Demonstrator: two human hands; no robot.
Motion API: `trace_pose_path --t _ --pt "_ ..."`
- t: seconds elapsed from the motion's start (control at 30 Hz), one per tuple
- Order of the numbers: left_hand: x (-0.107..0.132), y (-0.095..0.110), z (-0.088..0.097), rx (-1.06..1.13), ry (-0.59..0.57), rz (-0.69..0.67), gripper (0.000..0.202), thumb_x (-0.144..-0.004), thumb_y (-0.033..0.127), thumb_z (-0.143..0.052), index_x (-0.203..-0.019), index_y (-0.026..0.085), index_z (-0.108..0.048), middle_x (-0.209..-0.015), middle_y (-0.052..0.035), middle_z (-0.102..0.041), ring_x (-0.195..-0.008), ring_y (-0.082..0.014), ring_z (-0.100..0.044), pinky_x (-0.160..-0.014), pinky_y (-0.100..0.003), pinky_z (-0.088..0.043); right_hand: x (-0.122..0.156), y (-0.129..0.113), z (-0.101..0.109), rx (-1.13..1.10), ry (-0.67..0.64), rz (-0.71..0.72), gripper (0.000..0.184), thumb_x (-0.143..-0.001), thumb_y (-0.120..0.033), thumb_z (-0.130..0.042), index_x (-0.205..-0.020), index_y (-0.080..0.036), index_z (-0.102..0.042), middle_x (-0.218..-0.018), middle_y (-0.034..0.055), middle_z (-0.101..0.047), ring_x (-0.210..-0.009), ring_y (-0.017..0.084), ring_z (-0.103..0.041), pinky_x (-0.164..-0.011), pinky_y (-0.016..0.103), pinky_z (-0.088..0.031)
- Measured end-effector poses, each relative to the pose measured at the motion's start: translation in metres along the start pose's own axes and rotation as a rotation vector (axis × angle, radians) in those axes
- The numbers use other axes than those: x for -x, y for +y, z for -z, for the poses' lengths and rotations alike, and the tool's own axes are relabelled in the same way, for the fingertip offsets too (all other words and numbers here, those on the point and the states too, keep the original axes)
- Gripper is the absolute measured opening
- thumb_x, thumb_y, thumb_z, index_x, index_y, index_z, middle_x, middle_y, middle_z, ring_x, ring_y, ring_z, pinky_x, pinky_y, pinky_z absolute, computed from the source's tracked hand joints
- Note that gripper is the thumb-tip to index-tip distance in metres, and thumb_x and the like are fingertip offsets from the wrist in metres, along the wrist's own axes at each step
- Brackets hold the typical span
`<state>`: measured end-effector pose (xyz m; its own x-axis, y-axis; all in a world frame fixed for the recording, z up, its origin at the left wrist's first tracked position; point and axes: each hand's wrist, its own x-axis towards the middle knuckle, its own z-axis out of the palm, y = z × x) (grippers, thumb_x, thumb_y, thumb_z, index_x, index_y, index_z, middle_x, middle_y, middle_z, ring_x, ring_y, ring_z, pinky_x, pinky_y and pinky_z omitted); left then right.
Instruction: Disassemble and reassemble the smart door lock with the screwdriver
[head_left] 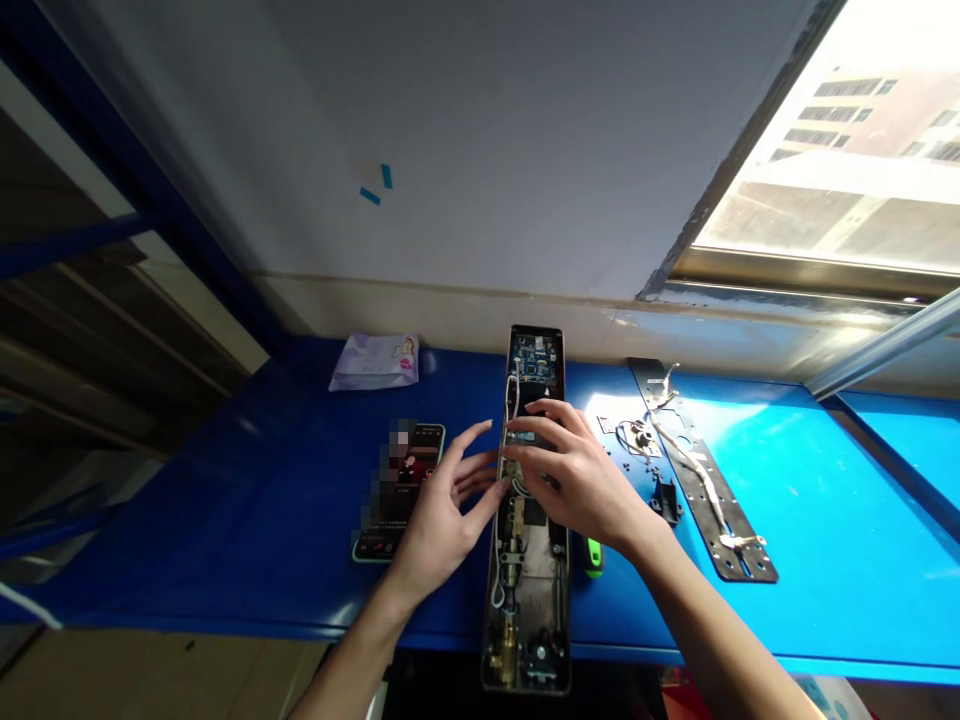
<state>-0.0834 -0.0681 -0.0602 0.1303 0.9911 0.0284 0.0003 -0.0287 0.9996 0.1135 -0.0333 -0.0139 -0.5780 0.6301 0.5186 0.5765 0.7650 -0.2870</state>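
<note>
A long, narrow dark housing (538, 570) lies lengthwise before me, its inside exposed. It looks like a door lock panel, with a blue circuit board (534, 362) at the far end, brass parts (508, 640) at the near end and a thin white wire (496, 590) along the left wall. My left hand (442, 510) is at the left wall, fingers apart, the thumb touching the rim near the middle. Over the middle, my right hand (574, 470) reaches in from the right with bent fingers, close to looped wires; its thumb and whatever it pinches are hidden.
Left of the housing lies a phone (405, 490) with a lit screen, and behind it a lilac packet (375, 362). On the right are a green-and-black handle (592, 557), small screws, a black bracket (665, 503) and a slotted black plate (701, 480) with a wrapped cable. The blue table (300, 520) meets a wall.
</note>
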Motion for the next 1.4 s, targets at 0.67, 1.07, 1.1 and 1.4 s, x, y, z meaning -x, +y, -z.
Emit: trace_pose_path --t 0.67,1.07,1.1,1.4 --pt "0.031 0.001 0.019 0.173 -0.36 0.145 0.078 -0.091 0.026 -0.078 -0.157 0.029 -0.037 -0.141 -0.014 -0.069 -0.122 -0.0249 -0.073 -0.107 -0.037 -0.055 0.056 -0.052 -0.016 -0.098 -0.035 -0.133 0.025 -0.085 -0.024 -0.076 -0.109 -0.026 -0.073 -0.139 0.0064 -0.069 -0.145 0.037 -0.044 -0.116 0.062 -0.045" --pt "0.034 0.004 0.011 0.114 -0.283 0.086 0.069 -0.094 0.023 -0.069 -0.156 0.026 -0.039 -0.143 -0.0151 -0.068 -0.127 -0.0273 -0.071 -0.113 -0.044 -0.054 0.056 -0.051 -0.018 -0.127 0.003 -0.136 0.019 -0.087 -0.022 -0.075 -0.105 -0.026 -0.072 -0.136 0.0076 -0.07 -0.145 0.035 -0.045 -0.116 0.062 -0.046" --pt "0.033 0.005 0.01 0.084 -0.243 0.046 0.066 -0.094 0.022 -0.067 -0.155 0.025 -0.042 -0.146 -0.0152 -0.066 -0.132 -0.0278 -0.068 -0.115 -0.045 -0.053 0.056 -0.051 -0.017 -0.131 0.012 -0.132 0.019 -0.087 -0.023 -0.075 -0.106 -0.026 -0.072 -0.136 0.0078 -0.07 -0.144 0.035 -0.046 -0.115 0.062 -0.046" --pt "0.01 0.04 -0.021 -0.572 0.178 -0.545 0.023 -0.096 0.015 -0.058 -0.109 0.023 -0.075 -0.126 -0.0067 -0.077 -0.127 -0.0263 -0.067 -0.116 -0.047 -0.051 0.048 -0.023 0.015 -0.165 0.201 -0.203 0.011 -0.099 -0.018 -0.061 -0.104 -0.024 -0.069 -0.106 0.0066 -0.077 -0.106 0.023 -0.067 -0.094 0.043 -0.057"
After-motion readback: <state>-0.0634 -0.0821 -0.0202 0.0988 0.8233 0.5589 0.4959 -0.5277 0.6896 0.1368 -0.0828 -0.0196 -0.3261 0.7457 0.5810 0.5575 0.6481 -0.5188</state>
